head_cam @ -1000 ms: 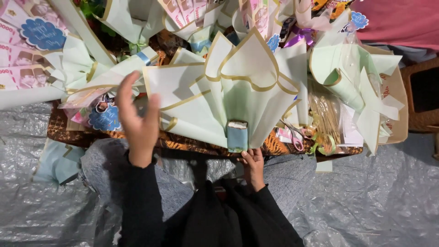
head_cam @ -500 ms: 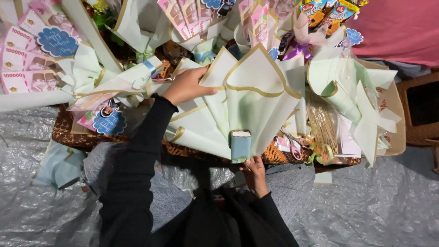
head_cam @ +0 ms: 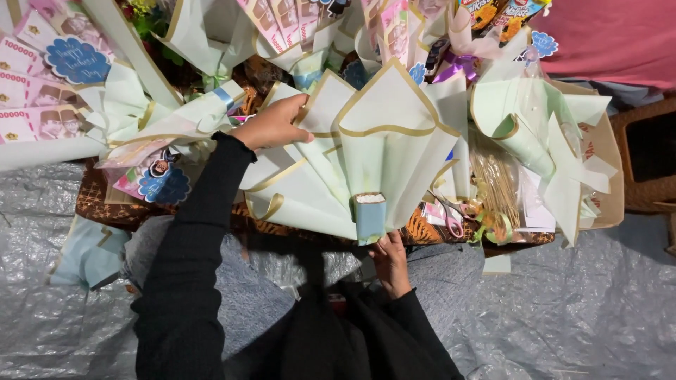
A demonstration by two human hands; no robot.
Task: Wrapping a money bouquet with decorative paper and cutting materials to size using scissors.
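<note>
A fan of pale green wrapping paper sheets with gold edges (head_cam: pixel 394 151) spreads out in front of me, gathered at the bottom around a small light blue box-like base (head_cam: pixel 370 217). My right hand (head_cam: pixel 391 260) grips the bouquet from below, just under that base. My left hand (head_cam: pixel 271 125), in a black sleeve, reaches up and pinches the top edge of a sheet on the left side of the fan.
Several finished paper bouquets with banknotes and blue scalloped tags (head_cam: pixel 74 60) crowd the left and top. Rolled green sheets (head_cam: pixel 521 134) lie to the right, with pink-handled scissors (head_cam: pixel 451 222) and ribbon beside them. A batik cloth (head_cam: pixel 105 200) covers the low table, and grey plastic sheeting (head_cam: pixel 584 309) covers the floor.
My left hand has risen from the lower left edge of the fan to its upper left and taken hold of a sheet. The right hand has stayed under the base.
</note>
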